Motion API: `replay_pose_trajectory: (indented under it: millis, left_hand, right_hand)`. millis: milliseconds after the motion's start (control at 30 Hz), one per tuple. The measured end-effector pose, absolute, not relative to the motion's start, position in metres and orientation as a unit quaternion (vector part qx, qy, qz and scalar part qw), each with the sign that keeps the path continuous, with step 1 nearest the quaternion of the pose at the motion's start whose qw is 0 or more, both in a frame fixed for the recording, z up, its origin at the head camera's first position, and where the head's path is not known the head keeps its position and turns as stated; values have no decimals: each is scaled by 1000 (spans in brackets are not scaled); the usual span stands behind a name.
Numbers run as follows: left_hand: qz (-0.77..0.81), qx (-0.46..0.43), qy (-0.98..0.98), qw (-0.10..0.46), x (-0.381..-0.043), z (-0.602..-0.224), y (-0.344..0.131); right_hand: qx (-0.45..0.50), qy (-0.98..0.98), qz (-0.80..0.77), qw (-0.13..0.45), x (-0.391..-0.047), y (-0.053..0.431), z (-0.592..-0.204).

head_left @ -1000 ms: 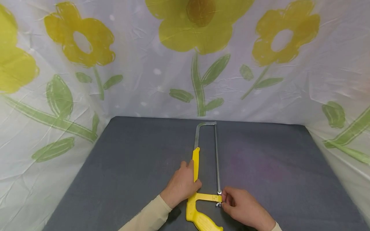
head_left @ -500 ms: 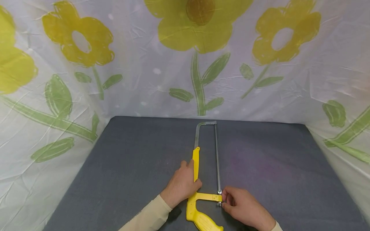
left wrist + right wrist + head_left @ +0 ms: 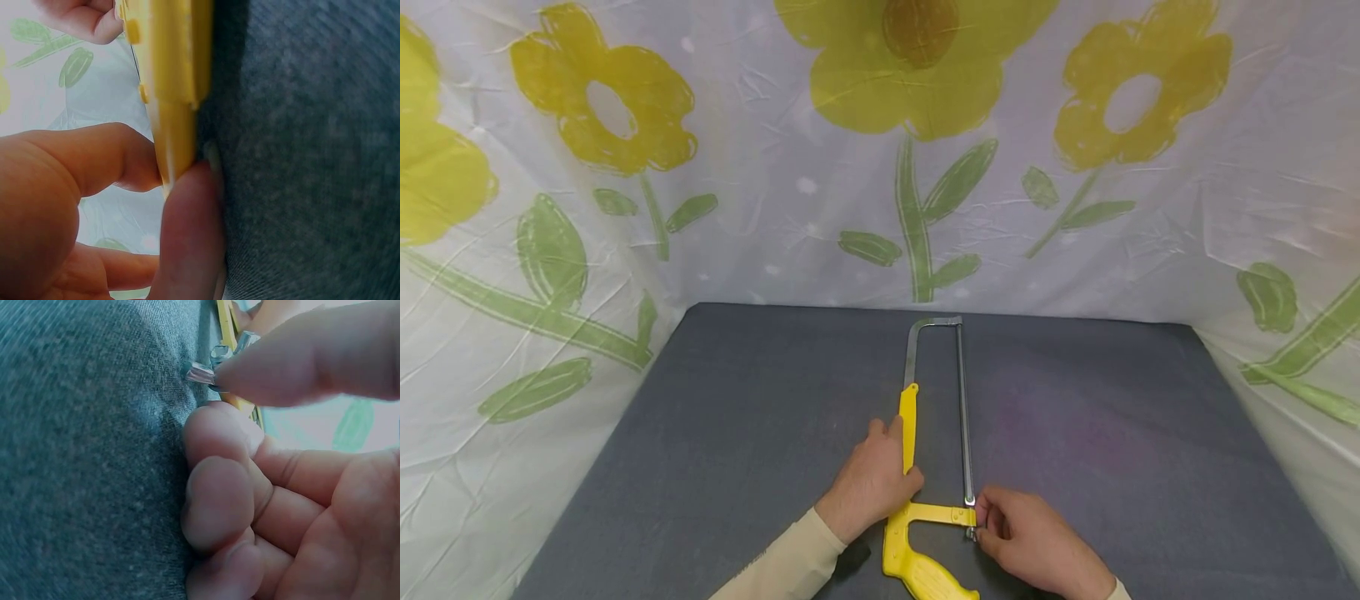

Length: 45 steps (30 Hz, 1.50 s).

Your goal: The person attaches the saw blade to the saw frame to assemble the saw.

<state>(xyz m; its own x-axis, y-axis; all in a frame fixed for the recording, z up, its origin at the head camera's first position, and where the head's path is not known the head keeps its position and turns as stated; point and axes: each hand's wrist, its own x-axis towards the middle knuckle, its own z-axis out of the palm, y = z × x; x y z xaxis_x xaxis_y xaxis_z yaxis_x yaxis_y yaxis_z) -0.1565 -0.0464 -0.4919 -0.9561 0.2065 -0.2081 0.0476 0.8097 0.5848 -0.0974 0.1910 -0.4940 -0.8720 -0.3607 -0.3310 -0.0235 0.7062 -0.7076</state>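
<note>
A hacksaw (image 3: pixel 910 421) with a yellow handle and frame lies flat on the dark cloth, its metal bow at the far end. Its blade (image 3: pixel 964 417) runs along the right side. My left hand (image 3: pixel 868 479) grips the yellow part of the frame, thumb on one side and fingers on the other, as the left wrist view also shows. At the near end of the blade, my right hand (image 3: pixel 1037 533) holds the small metal wing nut (image 3: pixel 200 373) below the yellow arm. There the thumb (image 3: pixel 281 369) presses a wing, and the other fingers are curled.
Dark grey cloth (image 3: pixel 760 400) covers the table. White sheets with yellow flowers (image 3: pixel 745 167) hang behind it and at both sides. A small dark patch (image 3: pixel 852 557) shows beneath the left wrist; what it is I cannot tell.
The wing nut's wings have turned to a different angle beside my right thumb. Both hands and the hacksaw stay nearly where they were.
</note>
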Motion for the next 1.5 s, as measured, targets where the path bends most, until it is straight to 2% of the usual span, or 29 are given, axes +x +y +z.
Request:
replay_pose_trajectory:
  millis: [533,967,1200,1500]
  left_hand:
    - [299,60,942,137,-155,-492,-47]
    - [294,62,944,135,-156,-492,-47]
    - [297,65,943,135,-157,-491,-47]
    - [300,77,943,124,-155,-492,-48]
  right_hand:
    - [-104,903,-365,201,-95,187,-495]
    - [-16,922,-318,219,-92,175,-489]
    - [-18,921,-318,224,-90,173,-488]
    - [-36,928,-309,205,-89,173,-492]
